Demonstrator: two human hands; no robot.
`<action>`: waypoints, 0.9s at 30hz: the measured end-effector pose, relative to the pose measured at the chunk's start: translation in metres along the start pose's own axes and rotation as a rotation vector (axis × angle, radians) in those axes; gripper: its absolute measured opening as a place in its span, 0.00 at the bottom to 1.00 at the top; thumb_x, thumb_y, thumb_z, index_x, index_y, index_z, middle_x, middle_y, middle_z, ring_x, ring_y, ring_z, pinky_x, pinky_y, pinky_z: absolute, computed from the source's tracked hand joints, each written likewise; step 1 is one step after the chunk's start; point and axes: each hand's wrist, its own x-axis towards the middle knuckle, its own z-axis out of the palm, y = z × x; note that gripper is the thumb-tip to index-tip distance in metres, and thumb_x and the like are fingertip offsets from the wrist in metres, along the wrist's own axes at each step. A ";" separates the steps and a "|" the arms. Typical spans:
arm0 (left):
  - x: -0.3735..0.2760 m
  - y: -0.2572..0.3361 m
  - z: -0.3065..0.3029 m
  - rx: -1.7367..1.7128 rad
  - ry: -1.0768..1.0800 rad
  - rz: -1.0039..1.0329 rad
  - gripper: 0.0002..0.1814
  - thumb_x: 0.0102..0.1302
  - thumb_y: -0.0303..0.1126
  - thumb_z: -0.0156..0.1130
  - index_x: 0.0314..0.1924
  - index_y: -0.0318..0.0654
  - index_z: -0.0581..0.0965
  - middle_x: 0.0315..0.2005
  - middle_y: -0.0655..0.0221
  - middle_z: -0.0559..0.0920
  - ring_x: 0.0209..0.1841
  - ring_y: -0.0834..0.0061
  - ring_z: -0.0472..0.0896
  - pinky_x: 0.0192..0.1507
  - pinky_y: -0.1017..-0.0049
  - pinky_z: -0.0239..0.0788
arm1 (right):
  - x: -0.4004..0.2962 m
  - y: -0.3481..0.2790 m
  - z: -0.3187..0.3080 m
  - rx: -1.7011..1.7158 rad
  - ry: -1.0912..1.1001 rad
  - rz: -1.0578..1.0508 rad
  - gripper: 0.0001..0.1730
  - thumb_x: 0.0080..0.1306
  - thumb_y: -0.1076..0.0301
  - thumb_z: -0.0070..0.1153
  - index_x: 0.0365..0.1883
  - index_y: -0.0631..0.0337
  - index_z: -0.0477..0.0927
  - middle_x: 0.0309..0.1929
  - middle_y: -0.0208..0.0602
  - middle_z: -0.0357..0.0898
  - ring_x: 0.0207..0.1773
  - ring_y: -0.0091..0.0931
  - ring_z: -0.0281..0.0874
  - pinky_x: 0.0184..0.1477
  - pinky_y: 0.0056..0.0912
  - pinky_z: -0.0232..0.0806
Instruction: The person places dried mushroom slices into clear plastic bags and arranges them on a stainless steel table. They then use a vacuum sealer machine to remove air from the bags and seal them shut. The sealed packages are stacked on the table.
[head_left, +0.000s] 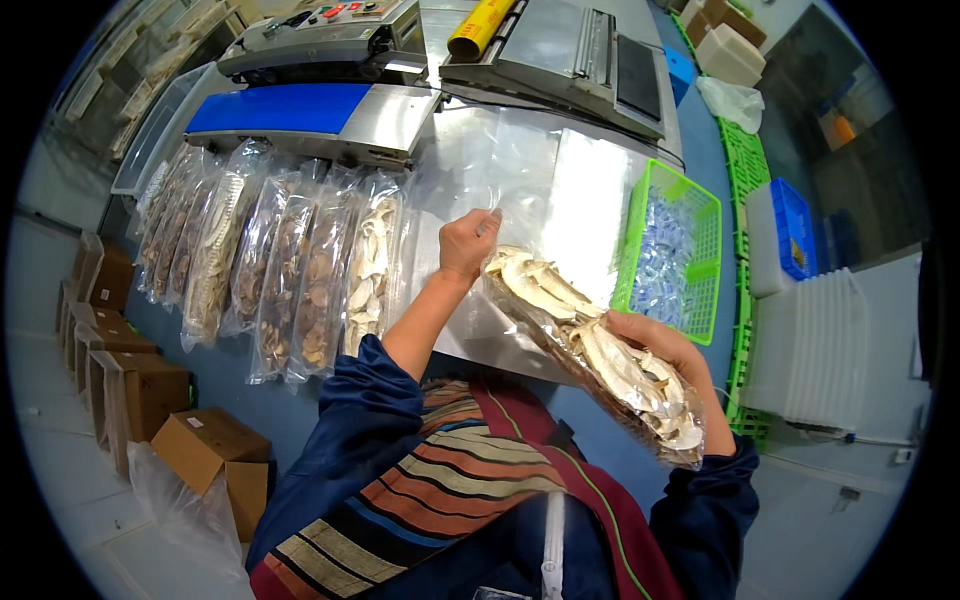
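A clear plastic bag of dried sliced mushrooms (600, 341) hangs at a slant between my hands, over the table's front edge. My left hand (470, 238) pinches the bag's gathered upper end, with loose film standing up beyond the fingers. Lower down, my right hand (656, 345) wraps the filled part from behind, its thumb on the front. To the left, a row of filled bags lies on the table and over its edge, and the nearest bag (367, 277) holds pale slices. Some other bags, such as one (319, 277), contain browner slices.
A band sealer with a blue conveyor belt (277, 107) stands behind the row of bags. Beside it sits a film wrapping machine (555, 56) with a yellow roll (480, 30). A green basket (709, 262) holds small clear-blue packets. Cardboard boxes (217, 442) stand on the floor at left.
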 end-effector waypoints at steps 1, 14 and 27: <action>0.000 0.000 -0.004 0.003 -0.020 0.012 0.09 0.58 0.37 0.60 0.29 0.39 0.78 0.17 0.58 0.77 0.19 0.61 0.76 0.23 0.70 0.66 | 0.004 0.003 0.000 0.000 0.003 -0.001 0.26 0.64 0.54 0.51 0.50 0.69 0.71 0.43 0.41 0.78 0.40 0.25 0.78 0.42 0.26 0.71; -0.023 -0.046 0.013 -0.335 0.093 -0.202 0.08 0.59 0.28 0.57 0.39 0.36 0.77 0.25 0.65 0.80 0.24 0.76 0.75 0.30 0.78 0.67 | 0.072 0.037 0.060 -0.213 0.438 -0.519 0.29 0.62 0.52 0.50 0.49 0.72 0.72 0.46 0.41 0.75 0.49 0.26 0.70 0.52 0.25 0.60; 0.021 -0.074 0.011 -0.602 0.012 -0.334 0.12 0.58 0.25 0.59 0.43 0.35 0.76 0.34 0.72 0.81 0.34 0.84 0.76 0.38 0.83 0.67 | 0.155 0.045 0.074 -0.142 0.385 -0.630 0.26 0.62 0.53 0.47 0.42 0.74 0.73 0.37 0.44 0.75 0.44 0.28 0.70 0.49 0.25 0.60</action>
